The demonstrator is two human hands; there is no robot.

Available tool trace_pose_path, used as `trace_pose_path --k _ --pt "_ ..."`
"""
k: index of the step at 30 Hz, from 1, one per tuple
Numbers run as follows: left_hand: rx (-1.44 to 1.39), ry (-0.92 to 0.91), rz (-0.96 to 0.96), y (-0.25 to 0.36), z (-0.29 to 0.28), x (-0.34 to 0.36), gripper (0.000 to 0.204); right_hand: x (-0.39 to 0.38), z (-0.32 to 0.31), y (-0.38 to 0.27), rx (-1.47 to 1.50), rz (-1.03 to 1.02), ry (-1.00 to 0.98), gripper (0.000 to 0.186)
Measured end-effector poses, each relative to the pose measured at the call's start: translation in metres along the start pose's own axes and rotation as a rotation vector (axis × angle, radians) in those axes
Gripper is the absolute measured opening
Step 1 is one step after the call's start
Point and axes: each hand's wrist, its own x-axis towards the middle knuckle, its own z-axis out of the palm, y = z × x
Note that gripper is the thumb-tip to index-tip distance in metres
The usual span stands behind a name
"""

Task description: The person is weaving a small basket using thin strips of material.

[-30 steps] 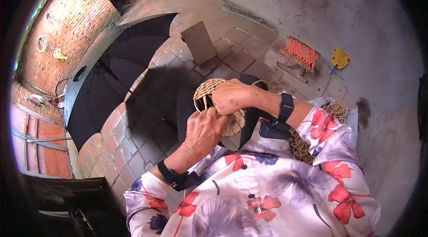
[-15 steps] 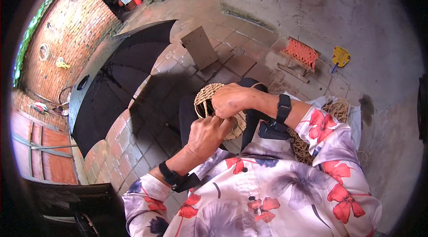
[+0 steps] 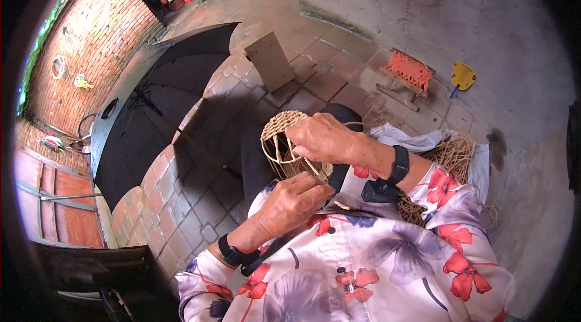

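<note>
Round tan woven-cord basket (image 3: 282, 121) looked kinda half-done, open gaps left in its side; left hand (image 3: 295, 200) pinched a tan cord strand (image 3: 341, 205), right hand (image 3: 328, 138) curled onto the rim.

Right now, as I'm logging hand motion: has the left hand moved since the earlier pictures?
Yes, the left hand has drawn back toward the floral shirt, farther from the rectangular board on the floor.
</note>
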Motion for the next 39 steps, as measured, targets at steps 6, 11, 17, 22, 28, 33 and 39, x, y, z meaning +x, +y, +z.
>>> trace_pose_path --k 6,11,17,22,28,33,39 --pt "-0.036 0.003 0.040 0.010 0.004 0.004 0.022 -0.003 0.004 0.002 0.149 -0.001 -0.162 0.012" --pt "-0.054 -0.024 0.014 0.013 0.006 -0.001 0.020 -0.013 0.009 -0.002 0.074 -0.053 0.005 0.010" --pt "0.043 0.199 -0.070 -0.013 -0.034 0.009 0.016 -0.037 0.029 0.002 0.248 -0.043 0.225 0.013" --pt "-0.444 0.531 -0.583 -0.080 -0.054 0.035 0.015 -0.047 0.036 -0.014 0.319 0.009 0.410 0.031" --pt "-0.342 0.479 -0.767 -0.117 -0.037 0.035 0.022 -0.049 0.043 -0.009 -0.010 -0.127 0.423 0.043" --pt "-0.342 0.546 -0.818 -0.121 -0.033 0.028 0.020 -0.050 0.040 -0.014 -0.147 -0.147 0.409 0.041" --pt "-0.444 0.729 -0.702 -0.090 -0.040 0.004 0.018 -0.037 0.003 -0.021 0.010 0.133 -0.118 0.029"
